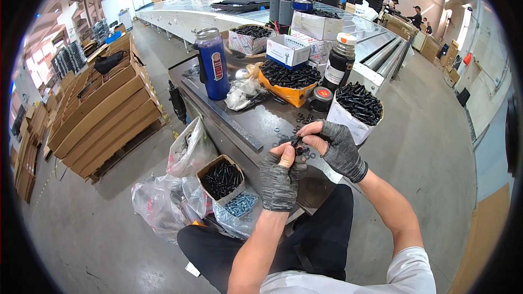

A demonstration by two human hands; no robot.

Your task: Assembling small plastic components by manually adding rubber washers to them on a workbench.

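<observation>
One small black fastener (296, 141) is held in the air above the near edge of the dark bench (253, 117), between the left hand (280, 175) and the right hand (340, 148). It is pinched at its lower part by the left thumb and fingers, while its upper end is gripped between the right thumb and forefinger; neither hand is spread. Grey fingerless gloves (350, 159) are worn, so the bare fingertips are left free for the pinch.

By its look, the piece can be judged light, hard and stiff, not easily broken, and a little slippery if its dark finish is oiled. It is best taken by the shank with one hand and by the tip with the other, since little room for fingers is offered by so short a body. A ring around it may be present, but it is too small and too much covered by the fingers to be told for certain.

A dark, slim, rod-like form is shown, close in colour to the black bolts (359, 103) heaped in the white carton (345, 124) just beyond the right hand. More black bolts are piled in the orange-sided carton (303, 98) farther back. Loose washers (311, 155), small and dark, are scattered on the bench beneath and around the fingertips.
</observation>
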